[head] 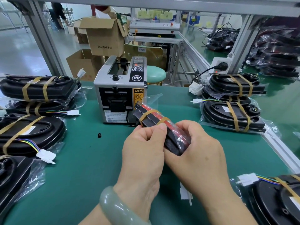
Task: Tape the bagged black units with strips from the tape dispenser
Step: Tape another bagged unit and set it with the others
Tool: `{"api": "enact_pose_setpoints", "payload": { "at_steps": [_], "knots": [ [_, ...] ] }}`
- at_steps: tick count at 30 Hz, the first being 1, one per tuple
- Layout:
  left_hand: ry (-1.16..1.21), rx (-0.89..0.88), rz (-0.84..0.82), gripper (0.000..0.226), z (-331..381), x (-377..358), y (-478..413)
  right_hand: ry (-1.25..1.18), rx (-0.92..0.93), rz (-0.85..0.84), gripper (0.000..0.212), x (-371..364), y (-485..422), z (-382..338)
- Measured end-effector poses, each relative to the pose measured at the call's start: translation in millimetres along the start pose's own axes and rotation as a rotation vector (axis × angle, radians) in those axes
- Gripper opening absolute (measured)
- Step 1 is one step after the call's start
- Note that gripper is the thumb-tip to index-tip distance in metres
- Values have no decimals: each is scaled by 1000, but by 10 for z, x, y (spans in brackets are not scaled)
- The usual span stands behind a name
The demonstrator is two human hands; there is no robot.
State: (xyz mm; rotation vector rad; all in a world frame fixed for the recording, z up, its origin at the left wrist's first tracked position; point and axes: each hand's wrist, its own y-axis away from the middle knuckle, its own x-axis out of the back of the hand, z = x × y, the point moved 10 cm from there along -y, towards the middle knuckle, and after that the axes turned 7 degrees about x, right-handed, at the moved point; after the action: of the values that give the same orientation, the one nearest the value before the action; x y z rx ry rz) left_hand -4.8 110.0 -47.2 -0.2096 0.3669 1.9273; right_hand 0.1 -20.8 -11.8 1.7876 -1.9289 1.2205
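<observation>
Left hand [142, 148] and right hand [196, 150] grip, fingers curled, the bagged black plastic unit's [151, 118] near end; its long axis points toward the grey box-shaped tape dispenser [120, 88].

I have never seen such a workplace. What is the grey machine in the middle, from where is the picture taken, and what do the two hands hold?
The single picture comes from a camera worn on the person's head, looking down at a green table. The grey box is the tape dispenser. The left hand and right hand together grip one bagged black unit, which has two tan tape strips around it. More taped units lie stacked on both sides.
</observation>
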Motion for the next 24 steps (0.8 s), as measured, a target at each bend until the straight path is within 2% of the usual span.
{"api": "enact_pose_setpoints", "payload": {
  "at_steps": [8, 12, 15, 18, 22, 24],
  "knots": [
    [3, 19, 120, 28, -79, 62, 28, 6, -2, -6, 39, -20, -6, -16],
    [69, 64, 182, 11, -133, 111, 32, 32, 4, 1, 33, -25, -6, -14],
    [179, 174, 165, 35, -206, 148, -81, 48, 5, 10, 35, -28, -12, 3],
    [241, 239, 93, 29, -190, 112, -169, 57, 5, 7, 38, -52, -14, 10],
    [164, 178, 26, 31, -145, 49, -192, 36, -17, 23, 39, -34, -18, 72],
    [71, 131, 4, 43, -117, 44, -168, 46, -9, 31, 38, -26, -21, 69]
  ]
}}
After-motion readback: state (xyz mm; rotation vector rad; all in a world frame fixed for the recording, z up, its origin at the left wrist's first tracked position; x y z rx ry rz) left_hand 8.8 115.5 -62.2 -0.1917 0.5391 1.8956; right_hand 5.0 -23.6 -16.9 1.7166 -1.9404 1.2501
